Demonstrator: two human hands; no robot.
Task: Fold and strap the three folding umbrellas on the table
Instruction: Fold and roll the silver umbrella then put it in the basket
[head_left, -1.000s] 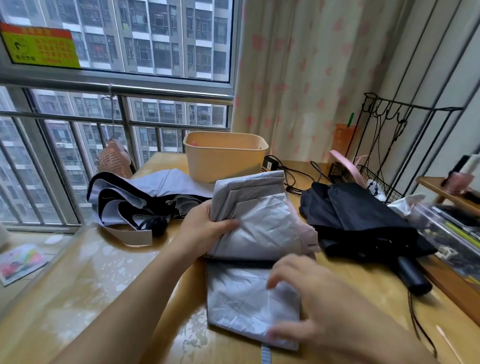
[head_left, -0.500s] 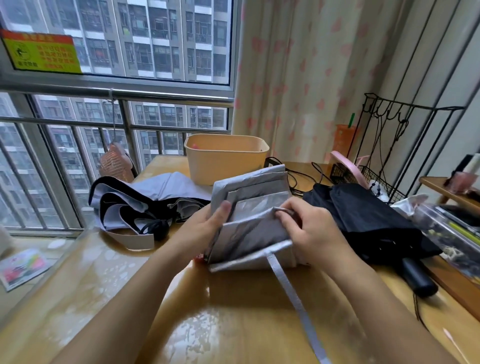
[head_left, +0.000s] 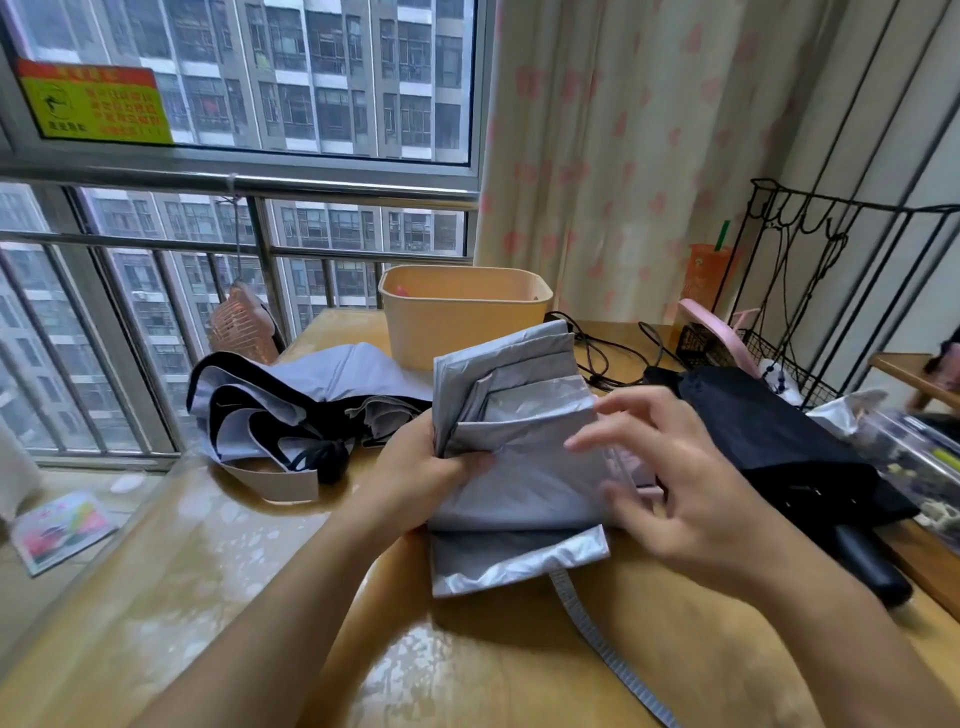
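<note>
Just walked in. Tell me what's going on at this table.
A person is folding the silver umbrella over the table. The left hand grips its pleated left edge; the right hand, open and blurred, is at the fabric's right side. Its strap hangs loose toward the camera, not fastened. A lilac-and-black umbrella lies rumpled to the left and a black umbrella to the right, neither visibly strapped.

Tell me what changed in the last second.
The right hand let go of the silver umbrella and is open over it; its lower flap dropped. The left hand still grips the left edge; strap loose, black umbrella and lilac umbrella unmoved.
</note>
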